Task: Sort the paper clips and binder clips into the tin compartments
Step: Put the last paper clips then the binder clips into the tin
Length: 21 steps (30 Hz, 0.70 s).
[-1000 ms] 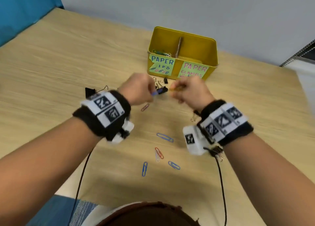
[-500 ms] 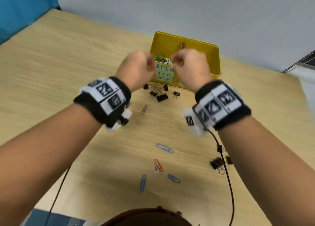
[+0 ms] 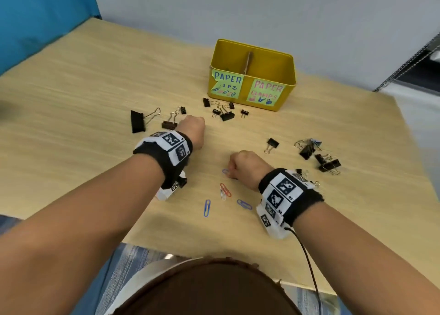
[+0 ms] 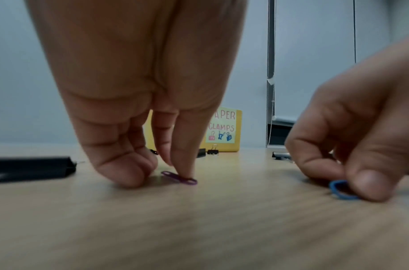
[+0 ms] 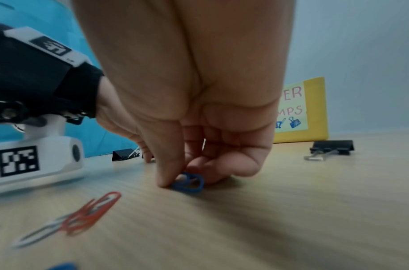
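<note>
Fingers [image 5: 168, 164] of your right hand [image 3: 245, 164] pinch a blue paper clip [image 5: 189, 182] on the table [image 3: 95, 88]. Your left hand [image 3: 192, 131] presses a fingertip onto a purple paper clip [image 4: 179, 178], grip unclear. Both are well short of the yellow tin [image 3: 289, 76].

Photo: A pale wood-grain counter [image 3: 78, 81] runs back to a plain grey-white wall [image 3: 262, 7]. A bright blue panel [image 3: 35, 17] stands along the counter's far left edge, and a dark metal frame [image 3: 409, 65] rises just off its right corner, seen from the left wrist view as a thin upright post against the wall. Blue striped fabric [image 3: 128, 262] shows below the counter's near edge, left and right.
</note>
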Available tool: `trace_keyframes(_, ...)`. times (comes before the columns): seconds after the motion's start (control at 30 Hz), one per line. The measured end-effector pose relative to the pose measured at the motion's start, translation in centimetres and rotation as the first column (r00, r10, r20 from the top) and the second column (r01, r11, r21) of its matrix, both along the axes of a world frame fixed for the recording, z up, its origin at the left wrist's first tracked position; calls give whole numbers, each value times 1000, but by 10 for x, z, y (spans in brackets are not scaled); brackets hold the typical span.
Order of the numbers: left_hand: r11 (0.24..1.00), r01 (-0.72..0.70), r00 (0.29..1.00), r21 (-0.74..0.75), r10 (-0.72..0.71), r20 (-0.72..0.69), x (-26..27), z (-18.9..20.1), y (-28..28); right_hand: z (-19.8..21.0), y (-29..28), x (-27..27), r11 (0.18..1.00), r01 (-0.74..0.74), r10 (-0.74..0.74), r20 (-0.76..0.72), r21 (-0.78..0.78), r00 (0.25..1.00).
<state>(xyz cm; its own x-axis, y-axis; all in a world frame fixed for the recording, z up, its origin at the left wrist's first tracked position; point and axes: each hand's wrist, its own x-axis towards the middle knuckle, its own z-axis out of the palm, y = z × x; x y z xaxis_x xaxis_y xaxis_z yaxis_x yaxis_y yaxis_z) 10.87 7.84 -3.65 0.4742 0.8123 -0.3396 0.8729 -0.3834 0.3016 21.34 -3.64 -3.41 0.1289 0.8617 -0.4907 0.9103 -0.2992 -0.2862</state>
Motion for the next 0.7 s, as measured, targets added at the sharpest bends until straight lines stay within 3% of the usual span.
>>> trace_keyframes(0.13,996,3,995,-94,6,96,-17,0,-13,9,-21,2,996,67,-60,-97,65,993)
trace_keyframes(0.23,996,69,988,-58,-61,140,-30,-3,-24,22,-40,3,996,84,-83,-190,-6,978)
trace_keyframes(0.4,972,202,974,-123,-186,128,-42,-9,-37,7,-65,-3,995,104,-104,9,1,995)
trace_keyframes(0.5,966,226,972,-126,-215,93,-43,-9,-42,-4,-74,-4,986,169,-169,-10,-6,986)
trace_keyframes(0.7,954,285,956,-97,-274,109,-53,-10,-56,-8,-83,-9,992,125,-125,-13,17,992)
